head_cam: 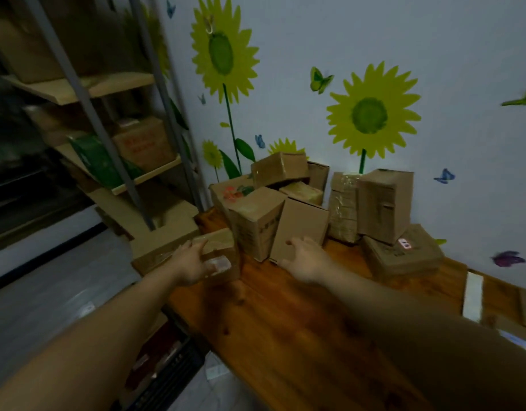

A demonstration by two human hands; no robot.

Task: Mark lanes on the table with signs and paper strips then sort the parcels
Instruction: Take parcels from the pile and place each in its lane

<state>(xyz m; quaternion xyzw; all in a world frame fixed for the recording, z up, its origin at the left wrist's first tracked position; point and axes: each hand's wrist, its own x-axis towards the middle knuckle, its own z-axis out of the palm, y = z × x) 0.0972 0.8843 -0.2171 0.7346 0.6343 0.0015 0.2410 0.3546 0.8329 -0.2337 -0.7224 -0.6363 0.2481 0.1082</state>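
Parcels (342, 209) heaped unsorted at 12 o'clock; one paper strip (474, 295) lies at 3.
Left hand (190, 262) rests flat on a small box (223, 247), right hand (306, 256), spread open, touches an upright box (303, 221); sorting looks barely begun.

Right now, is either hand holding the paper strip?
No, the paper strip lies on the table, away from left hand and right hand.

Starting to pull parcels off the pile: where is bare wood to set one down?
The near middle of the table is bare, bordered by the parcel pile beyond and the white paper strip to the right. A narrower gap lies between the right hand and the flat box. The far end against the wall is crowded.
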